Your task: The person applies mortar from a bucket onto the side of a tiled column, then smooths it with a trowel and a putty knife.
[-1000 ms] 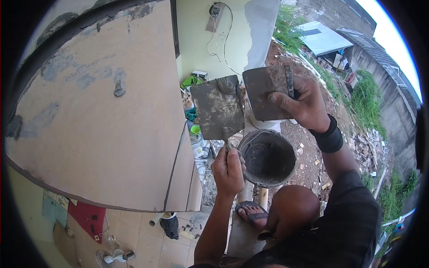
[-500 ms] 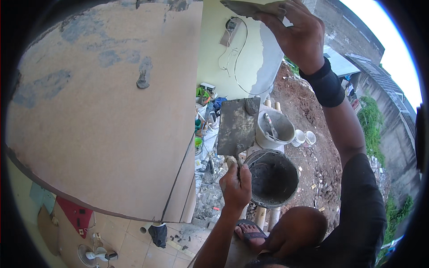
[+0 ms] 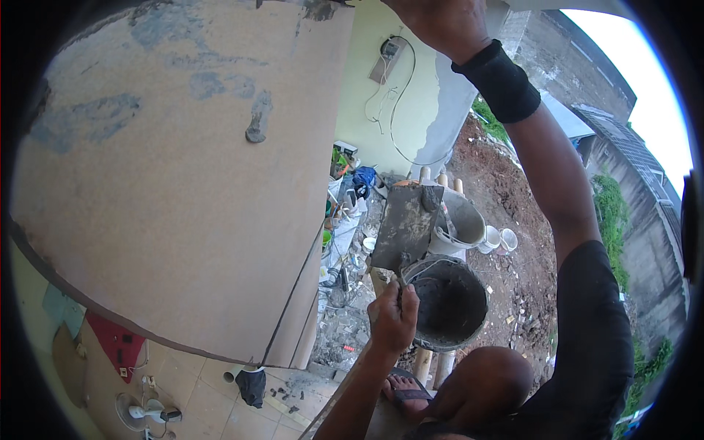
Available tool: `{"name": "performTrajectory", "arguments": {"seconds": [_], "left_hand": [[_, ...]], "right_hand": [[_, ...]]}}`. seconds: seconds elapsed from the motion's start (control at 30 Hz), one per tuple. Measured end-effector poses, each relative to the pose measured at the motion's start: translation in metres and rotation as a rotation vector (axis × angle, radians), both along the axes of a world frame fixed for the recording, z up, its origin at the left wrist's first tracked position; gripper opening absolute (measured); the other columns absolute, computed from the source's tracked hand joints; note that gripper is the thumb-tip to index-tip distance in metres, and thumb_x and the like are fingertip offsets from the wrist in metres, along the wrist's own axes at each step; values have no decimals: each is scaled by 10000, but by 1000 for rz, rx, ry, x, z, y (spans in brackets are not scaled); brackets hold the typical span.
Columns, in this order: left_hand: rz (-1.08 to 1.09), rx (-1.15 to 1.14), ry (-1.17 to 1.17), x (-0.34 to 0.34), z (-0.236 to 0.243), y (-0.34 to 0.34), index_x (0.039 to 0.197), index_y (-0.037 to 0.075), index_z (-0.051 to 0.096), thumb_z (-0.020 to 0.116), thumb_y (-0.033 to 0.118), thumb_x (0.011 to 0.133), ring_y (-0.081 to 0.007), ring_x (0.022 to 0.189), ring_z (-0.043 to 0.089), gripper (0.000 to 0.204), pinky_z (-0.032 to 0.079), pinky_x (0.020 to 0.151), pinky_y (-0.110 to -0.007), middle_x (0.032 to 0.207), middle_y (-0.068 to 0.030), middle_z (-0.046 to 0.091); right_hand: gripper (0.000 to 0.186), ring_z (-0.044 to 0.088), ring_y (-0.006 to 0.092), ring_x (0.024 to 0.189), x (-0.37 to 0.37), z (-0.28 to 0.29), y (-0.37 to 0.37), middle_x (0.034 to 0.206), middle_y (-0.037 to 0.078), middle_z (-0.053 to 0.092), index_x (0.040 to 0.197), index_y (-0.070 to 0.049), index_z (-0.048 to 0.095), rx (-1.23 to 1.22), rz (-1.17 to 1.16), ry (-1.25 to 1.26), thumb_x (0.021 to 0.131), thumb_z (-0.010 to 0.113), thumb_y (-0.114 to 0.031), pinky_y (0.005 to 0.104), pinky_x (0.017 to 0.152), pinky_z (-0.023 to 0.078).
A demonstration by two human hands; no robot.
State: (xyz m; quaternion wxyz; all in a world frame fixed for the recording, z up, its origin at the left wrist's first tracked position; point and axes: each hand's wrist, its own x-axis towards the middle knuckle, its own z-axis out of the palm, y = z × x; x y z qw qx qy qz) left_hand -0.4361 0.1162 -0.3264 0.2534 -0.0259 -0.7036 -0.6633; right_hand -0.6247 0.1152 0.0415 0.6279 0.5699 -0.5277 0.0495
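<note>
My left hand [image 3: 394,315] is closed round the handle of a plasterer's hawk [image 3: 405,229], a flat grey rectangular board smeared with mortar. A small lump of mortar [image 3: 431,198] sits near the board's far right corner. Just right of that hand stands a dark bucket [image 3: 447,308] coated inside with wet mortar. My right hand [image 3: 444,26] is raised at the upper edge, its fingers cut off by the picture's border, so what it holds is hidden. Left of both hands spreads a large beige surface [image 3: 183,213] with grey mortar patches near its far end.
A paler bucket [image 3: 466,220] with a tool inside stands beyond the dark one, beside small white pots [image 3: 507,240]. Bamboo poles [image 3: 423,363] run beneath my foot. Debris and reddish soil [image 3: 513,293] lie below. A cable hangs from a wall socket box [image 3: 387,60].
My right hand has moved up and left; the trowel it held has gone out of the picture. My left hand and the hawk have dropped slightly, and the hawk now overlaps the paler bucket.
</note>
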Motion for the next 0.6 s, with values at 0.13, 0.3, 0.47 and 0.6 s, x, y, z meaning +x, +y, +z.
{"name": "performTrajectory", "arguments": {"seconds": [0.13,0.3,0.47,0.6], "left_hand": [[-91,56,-82,0,3,0,862,-12,570,519,247,963,-396,709,634,282,485,636,-439,736,-211,616],[-146,90,-126,-2,0,4,855,-10,567,523,263,958,-401,695,625,295,474,638,-458,726,-212,609],[-88,39,-52,-5,-5,5,814,8,549,525,261,966,-261,603,600,297,465,566,-381,657,-123,592],[-117,72,-25,-7,-7,7,774,25,536,529,254,974,-107,511,574,304,459,494,-287,599,-24,578]], "right_hand": [[195,533,232,541,-6,-22,-10,631,84,545,697,-42,553,-63,81,124,684,746,-15,352,468,431],[212,557,232,555,-4,-41,-4,655,82,555,694,-48,536,-127,-2,99,673,742,-3,343,475,453],[205,582,234,587,5,-32,4,684,84,590,707,-50,558,-32,31,76,661,752,0,332,502,470],[190,578,237,599,10,-21,-3,692,86,599,722,-47,579,4,16,103,662,753,-2,346,512,466]]}}
